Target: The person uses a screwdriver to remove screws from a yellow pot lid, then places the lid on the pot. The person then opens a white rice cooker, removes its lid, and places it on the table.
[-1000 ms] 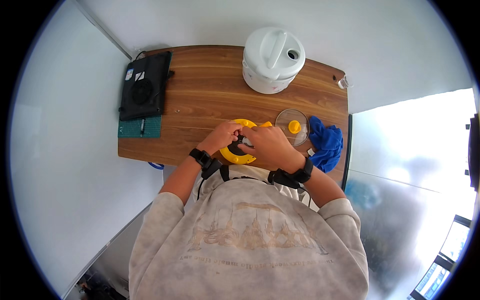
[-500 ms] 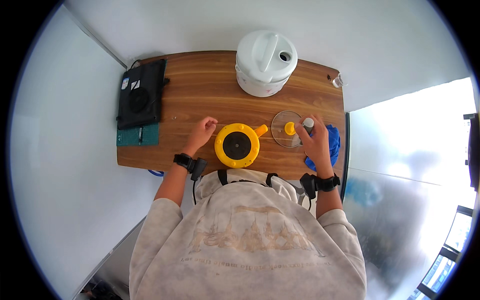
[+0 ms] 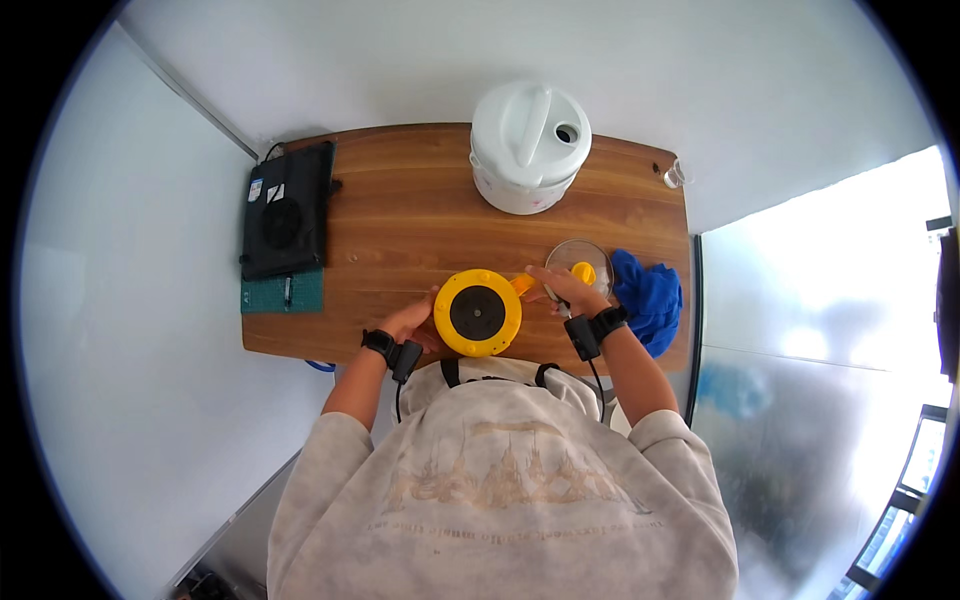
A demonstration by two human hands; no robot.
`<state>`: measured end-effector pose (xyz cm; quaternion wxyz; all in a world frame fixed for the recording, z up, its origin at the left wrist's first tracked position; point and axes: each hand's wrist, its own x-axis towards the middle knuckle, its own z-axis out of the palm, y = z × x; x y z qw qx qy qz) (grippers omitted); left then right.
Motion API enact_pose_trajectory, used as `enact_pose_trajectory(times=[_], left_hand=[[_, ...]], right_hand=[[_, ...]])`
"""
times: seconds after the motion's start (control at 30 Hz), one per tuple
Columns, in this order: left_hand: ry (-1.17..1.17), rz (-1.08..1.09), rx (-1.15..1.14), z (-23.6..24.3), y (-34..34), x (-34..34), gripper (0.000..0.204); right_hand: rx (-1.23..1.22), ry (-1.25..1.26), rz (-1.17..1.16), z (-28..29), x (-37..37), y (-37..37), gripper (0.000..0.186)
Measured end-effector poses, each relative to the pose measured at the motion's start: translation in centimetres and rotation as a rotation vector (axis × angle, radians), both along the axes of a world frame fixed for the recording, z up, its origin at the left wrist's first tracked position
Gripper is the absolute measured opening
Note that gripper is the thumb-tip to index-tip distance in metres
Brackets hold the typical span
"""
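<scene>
A round yellow pot (image 3: 455, 297) stands near the table's front edge, its underside with a black disc and small round feet facing up. My left hand (image 3: 410, 322) lies against its left side, fingers curled along the edge. My right hand (image 3: 568, 287) is at the right, its fingertips closed about the pot's yellow handle (image 3: 521, 283). Beside that hand rests a clear glass lid (image 3: 578, 250) with a yellow knob, partly covered by it. What lies under the right palm is hidden. Bands with small black devices sit on both wrists.
A white lidded bucket (image 3: 525, 125) stands at the back middle. On the left, a flat black appliance (image 3: 290, 215) lies partly over a green cutting mat (image 3: 258, 294). A crumpled blue cloth (image 3: 648, 300) lies right of the lid, and a small clear cup (image 3: 674, 177) is at the back right corner.
My right hand has left the grey-topped object by the blue cloth and moved left to the pot's handle. My left hand has come down onto the pot's left side. The view has tilted slightly.
</scene>
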<state>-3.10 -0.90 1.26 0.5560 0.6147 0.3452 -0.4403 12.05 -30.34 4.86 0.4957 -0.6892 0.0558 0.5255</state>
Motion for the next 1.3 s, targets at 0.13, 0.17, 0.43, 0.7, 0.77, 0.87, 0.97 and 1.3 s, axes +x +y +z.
enact_pose_trajectory(times=[0.13, 0.17, 0.43, 0.7, 0.77, 0.87, 0.97, 1.3], left_hand=[[0.028, 0.055, -0.086, -1.0, -0.1, -0.6, 0.098], [0.019, 0.067, -0.109, -1.2, -0.1, -0.8, 0.097], [-0.009, 0.087, -0.232, 2.6, 0.1, -0.4, 0.090], [-0.396, 0.170, -0.186, 7.1, 4.2, -0.6, 0.076], [-0.468, 0.208, -0.244, 8.2, 4.2, -0.3, 0.073], [-0.548, 0.240, -0.311, 9.6, 4.6, -0.4, 0.069], [-0.555, 0.207, -0.316, 9.8, 5.1, -1.1, 0.072], [-0.415, 0.270, -0.196, 7.9, 4.3, -2.0, 0.065]], right_hand=[[0.014, -0.025, -0.105, -1.5, 0.2, 0.5, 0.052], [0.003, -0.037, -0.103, -2.2, 0.2, 0.5, 0.050], [0.049, -0.120, -0.106, 0.3, -0.7, 0.4, 0.033], [-0.004, -0.346, 0.084, 8.2, -2.4, -0.1, 0.047], [0.033, -0.369, 0.105, 8.5, -2.7, -0.2, 0.050], [0.033, -0.465, 0.130, 7.5, -3.0, 0.1, 0.048], [-0.054, -0.675, 0.222, 6.1, -3.4, 0.5, 0.045], [-0.241, -0.816, 0.318, 1.2, -4.8, 1.3, 0.045]])
